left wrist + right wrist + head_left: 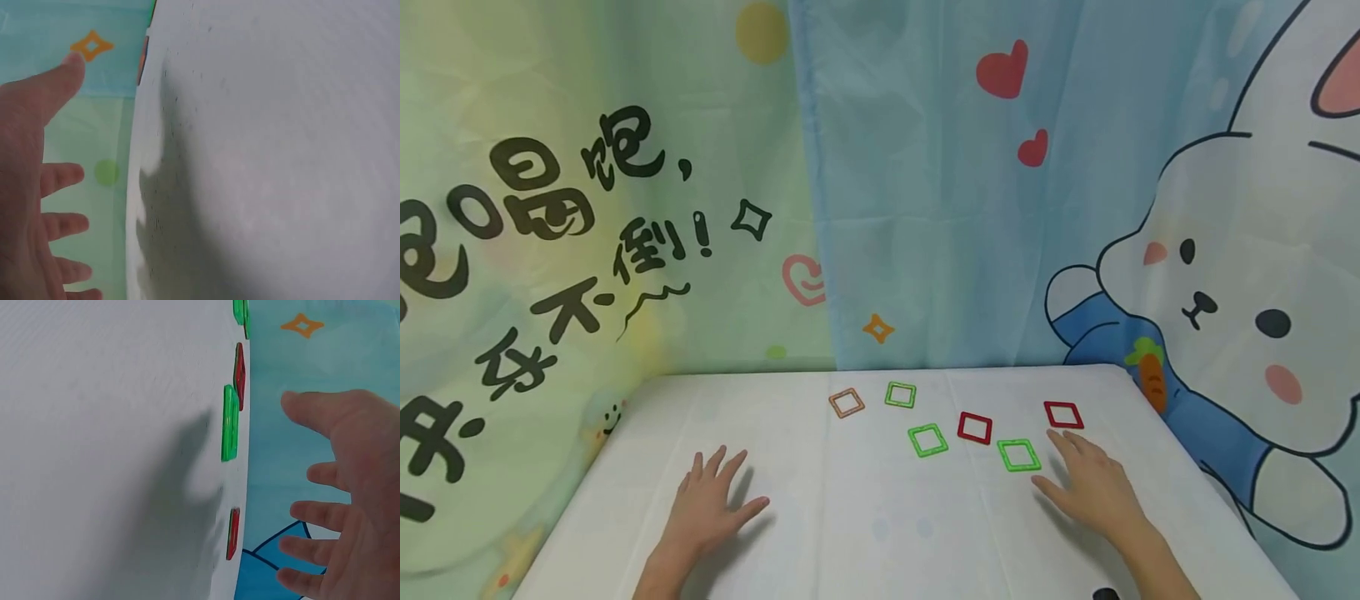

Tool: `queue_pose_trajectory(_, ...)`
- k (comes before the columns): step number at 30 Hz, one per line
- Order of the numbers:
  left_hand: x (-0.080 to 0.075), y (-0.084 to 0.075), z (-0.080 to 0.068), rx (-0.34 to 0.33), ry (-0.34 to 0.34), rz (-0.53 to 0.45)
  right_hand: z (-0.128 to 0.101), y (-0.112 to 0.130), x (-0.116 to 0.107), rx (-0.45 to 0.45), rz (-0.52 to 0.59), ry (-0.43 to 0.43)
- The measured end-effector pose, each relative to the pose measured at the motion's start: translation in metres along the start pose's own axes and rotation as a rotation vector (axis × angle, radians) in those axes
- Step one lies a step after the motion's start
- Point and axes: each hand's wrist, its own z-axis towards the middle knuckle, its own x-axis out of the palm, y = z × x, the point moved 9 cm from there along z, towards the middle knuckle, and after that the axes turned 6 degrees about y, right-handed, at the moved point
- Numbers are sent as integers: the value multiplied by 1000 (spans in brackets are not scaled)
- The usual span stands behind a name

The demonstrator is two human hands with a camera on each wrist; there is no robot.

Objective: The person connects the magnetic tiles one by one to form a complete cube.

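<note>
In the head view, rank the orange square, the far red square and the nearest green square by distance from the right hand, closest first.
From the right hand:
1. Nearest green square, just left of the fingers.
2. Far red square, just beyond the fingertips, toward the table's back; close to the first, but slightly farther.
3. Orange square, far left at the back, clearly farthest.

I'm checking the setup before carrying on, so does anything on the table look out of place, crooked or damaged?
Nothing looks damaged or spilled. Six flat plastic square frames lie scattered and turned at different angles, not lined up: one orange, three green, two red. Both hands are open, holding nothing.
</note>
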Motion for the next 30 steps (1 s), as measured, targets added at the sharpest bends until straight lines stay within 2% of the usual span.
queue_pose_trajectory(13, 7, -14, 23, 30, 6, -20, 17, 13, 3, 2, 70, 6)
queue_pose_trajectory(20, 5, -21, 35, -15, -17, -15, 24, 23, 4, -30, 88, -41)
queue_pose_trajectory(30, 13, -29, 49, -5, -61, -133, 23, 37, 7, -76, 175, -46)
